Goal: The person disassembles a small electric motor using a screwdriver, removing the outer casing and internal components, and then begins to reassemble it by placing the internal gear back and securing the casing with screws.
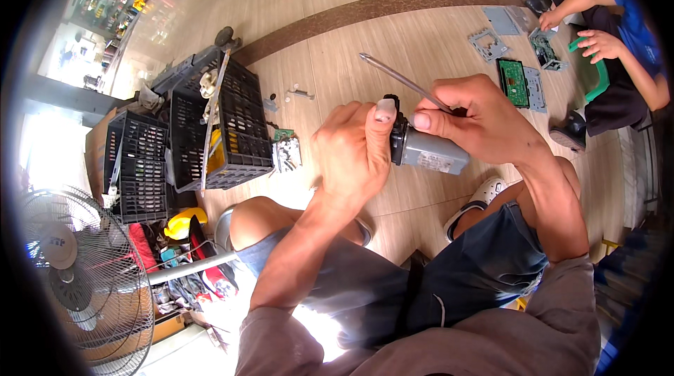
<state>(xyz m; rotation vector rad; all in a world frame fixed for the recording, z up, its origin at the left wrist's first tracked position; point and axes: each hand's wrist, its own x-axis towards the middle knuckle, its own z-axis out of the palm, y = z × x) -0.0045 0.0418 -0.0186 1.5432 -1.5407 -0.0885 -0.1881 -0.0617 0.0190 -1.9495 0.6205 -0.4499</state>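
My left hand [354,148] is closed around the black end [396,136] of a grey cylindrical motor-like unit [435,155], thumb on top. My right hand [476,116] is closed on a long metal screwdriver [397,75], whose tip points up and to the left above my left hand. Its thumb is at the upper side of the grey unit; the screwdriver's handle is hidden in the fingers. Both hands are held over the tiled floor between my bent knees.
Black crates [235,120] and a standing fan [77,271] are at left, beside tools and cloth [193,264]. Small parts [288,151] lie by the crates. At right, a co-worker [635,39] sits by circuit boards [514,84], metal plates [500,21] and a green piece [597,84].
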